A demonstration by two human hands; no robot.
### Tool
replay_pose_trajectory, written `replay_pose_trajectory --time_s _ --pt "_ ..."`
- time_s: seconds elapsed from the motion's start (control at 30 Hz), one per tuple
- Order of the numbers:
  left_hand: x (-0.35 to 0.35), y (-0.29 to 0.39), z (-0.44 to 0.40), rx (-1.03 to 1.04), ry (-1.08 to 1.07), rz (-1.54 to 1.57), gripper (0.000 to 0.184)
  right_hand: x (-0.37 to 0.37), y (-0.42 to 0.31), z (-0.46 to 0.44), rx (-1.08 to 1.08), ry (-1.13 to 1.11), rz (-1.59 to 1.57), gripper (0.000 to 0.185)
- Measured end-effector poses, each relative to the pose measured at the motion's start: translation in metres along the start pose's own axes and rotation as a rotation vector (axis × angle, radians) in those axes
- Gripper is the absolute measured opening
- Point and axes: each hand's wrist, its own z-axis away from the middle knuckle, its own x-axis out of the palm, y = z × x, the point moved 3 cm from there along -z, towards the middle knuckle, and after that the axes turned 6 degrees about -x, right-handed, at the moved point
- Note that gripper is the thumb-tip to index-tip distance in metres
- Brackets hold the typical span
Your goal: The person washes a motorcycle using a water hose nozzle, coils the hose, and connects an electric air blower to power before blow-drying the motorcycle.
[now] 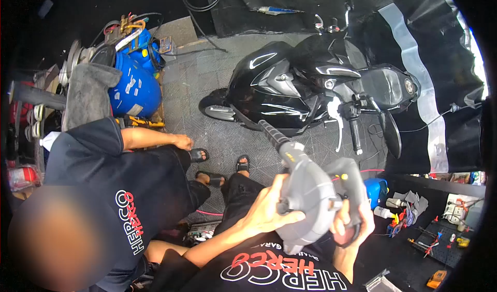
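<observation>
A grey handheld blower (310,199) is held up in front of my chest, its ribbed black nozzle (274,135) angled up and left toward the motorcycle. My left hand (272,206) cups the blower's rounded housing from the left, the thumb lying across it. On the other side, my right hand (357,227) wraps round the dark loop handle (354,188); the housing and handle hide some of those fingers. Beyond the nozzle stands a black motorcycle (284,85), its front wheel toward the left. The nozzle tip overlaps the motorcycle's lower edge in view; contact cannot be judged.
A person in a black shirt (93,173) is close on my left, one hand (182,142) hanging loosely. Behind them are a blue tank (133,87) and hoses. Tools and bottles lie around a black pegboard (435,240) at right. Black sheeting (455,131) lines the back.
</observation>
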Motion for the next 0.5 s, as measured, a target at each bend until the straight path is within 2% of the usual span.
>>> replay_pose_trajectory --time_s 0.07,0.1,0.2,0.3,0.43,0.47,0.5 --pt "0.003 -0.011 -0.006 0.061 0.042 0.015 0.085 0.004 0.004 0.0 -0.044 -0.08 0.143 0.063" --pt "0.008 -0.017 -0.01 0.099 0.029 0.019 0.086 0.01 -0.002 0.004 -0.002 -0.041 0.119 0.089" --pt "0.037 -0.019 -0.02 0.163 -0.021 0.043 0.091 -0.016 -0.02 0.015 -0.053 -0.086 0.101 0.095" --pt "0.071 -0.025 -0.023 0.185 0.043 0.029 0.092 -0.046 -0.039 0.005 -0.035 -0.147 0.08 0.096" --pt "0.109 -0.044 -0.013 0.03 0.147 -0.027 0.094 -0.086 -0.057 -0.028 0.195 -0.319 -0.099 0.099" --pt "0.119 -0.042 -0.014 -0.018 0.124 0.017 0.102 -0.093 -0.065 -0.033 0.234 -0.303 -0.135 0.097" --pt "0.13 -0.043 -0.017 0.024 0.106 -0.024 0.105 -0.103 -0.074 -0.04 0.236 -0.347 -0.107 0.097"
